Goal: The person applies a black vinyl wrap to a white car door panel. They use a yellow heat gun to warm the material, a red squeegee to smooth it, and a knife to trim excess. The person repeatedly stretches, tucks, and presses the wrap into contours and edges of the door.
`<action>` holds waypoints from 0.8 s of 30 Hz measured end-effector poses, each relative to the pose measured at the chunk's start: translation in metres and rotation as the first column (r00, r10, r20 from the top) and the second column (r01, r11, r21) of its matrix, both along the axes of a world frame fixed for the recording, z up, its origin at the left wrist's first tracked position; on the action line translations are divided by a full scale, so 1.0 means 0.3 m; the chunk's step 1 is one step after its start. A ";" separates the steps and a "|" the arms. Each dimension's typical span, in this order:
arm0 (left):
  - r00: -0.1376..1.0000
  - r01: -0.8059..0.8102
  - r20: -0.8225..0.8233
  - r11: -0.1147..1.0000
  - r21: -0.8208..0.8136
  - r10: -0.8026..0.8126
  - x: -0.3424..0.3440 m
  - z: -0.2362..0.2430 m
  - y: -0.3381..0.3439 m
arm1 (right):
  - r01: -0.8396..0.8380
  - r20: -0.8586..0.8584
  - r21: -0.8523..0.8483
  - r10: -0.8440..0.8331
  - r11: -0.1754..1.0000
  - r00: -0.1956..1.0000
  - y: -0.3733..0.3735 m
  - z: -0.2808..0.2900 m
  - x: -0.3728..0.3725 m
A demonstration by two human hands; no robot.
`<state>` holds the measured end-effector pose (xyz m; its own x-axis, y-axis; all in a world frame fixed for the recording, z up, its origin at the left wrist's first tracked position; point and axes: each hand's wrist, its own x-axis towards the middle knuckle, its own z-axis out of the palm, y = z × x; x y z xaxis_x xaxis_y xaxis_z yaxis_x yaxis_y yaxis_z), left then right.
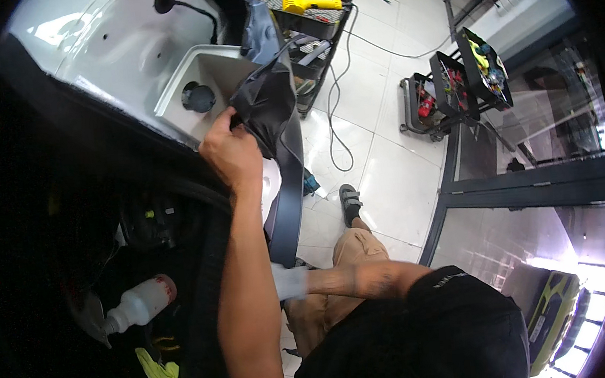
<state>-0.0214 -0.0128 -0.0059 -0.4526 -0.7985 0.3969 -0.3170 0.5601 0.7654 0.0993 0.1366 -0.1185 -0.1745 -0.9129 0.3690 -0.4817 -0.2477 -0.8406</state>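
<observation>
My left hand (232, 154) reaches up from the lower edge, its bare fingers pinched on the edge of a glossy black flexible sheet (265, 106). The sheet hangs in folds along the side of a light-coloured car body panel (103, 45). Just left of my fingertips, a pale boxy recess (225, 67) holds a round dark opening (198, 96). Below the sheet runs a curved dark blue-grey panel (286, 211). My right hand is out of the picture. Beside me, a co-worker's hand in a white glove (291, 282), blurred, reaches toward the car.
A co-worker in a black top (413, 336) bends close on my right. A yellow heat gun (309, 0) lies on a black tool cart (322, 27). Its cable (341, 133) trails over the floor. In the dark car opening lie a spray bottle (141, 305) and a yellow-green cloth (162, 374).
</observation>
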 end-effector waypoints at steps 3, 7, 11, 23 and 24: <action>0.999 -0.038 0.020 0.997 -0.061 0.039 0.032 -0.017 -0.039 | 0.493 0.101 0.385 -0.567 0.780 0.817 0.130 0.037 -0.169; 0.999 -0.010 -0.033 1.000 0.002 0.010 -0.002 0.036 0.017 | 0.771 0.550 0.380 -0.795 0.512 0.257 0.109 0.106 -0.504; 0.992 -0.048 -0.114 0.999 -0.016 0.046 -0.009 0.000 -0.002 | 0.820 0.590 0.155 -0.717 0.551 0.370 -0.031 0.171 -0.558; 0.987 -0.057 -0.149 0.997 0.055 0.065 -0.001 0.025 0.020 | 0.883 0.503 0.016 -0.767 0.470 0.399 -0.143 0.137 -0.501; 0.986 -0.043 -0.160 0.997 0.060 0.052 -0.001 0.028 0.026 | 0.884 0.490 0.006 -0.772 0.467 0.404 -0.145 0.129 -0.497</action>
<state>-0.0218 -0.0049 0.0025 -0.3474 -0.8406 0.4156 -0.2119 0.5021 0.8384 -0.0499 0.0932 -0.0798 -0.9641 -0.1321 0.2301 -0.2171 -0.1060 -0.9704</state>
